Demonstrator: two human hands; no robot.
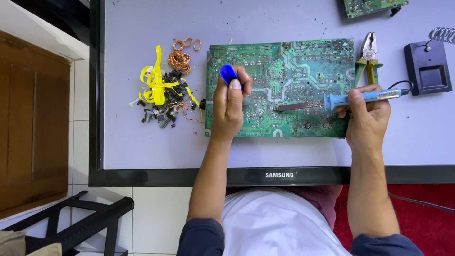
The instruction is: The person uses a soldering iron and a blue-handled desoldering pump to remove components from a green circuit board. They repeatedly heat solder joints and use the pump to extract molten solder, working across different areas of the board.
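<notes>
Green circuit board (pixel 284 85): flat on grey work surface (pixel 142 142), solder side up. Left hand (pixel 228 106): closed around blue tool (pixel 227 73), tip down on board's left part, likely steadying it. Right hand (pixel 367 116): closed pen-fashion on blue-handled soldering iron (pixel 339 100), tip laid low over board's middle for reach. Pliers (pixel 368 59) just beside board's right edge; iron stand (pixel 428 66) further right. Heap of stripped parts and yellow tape (pixel 161 97), copper wire coils (pixel 180 57): left of board.
</notes>
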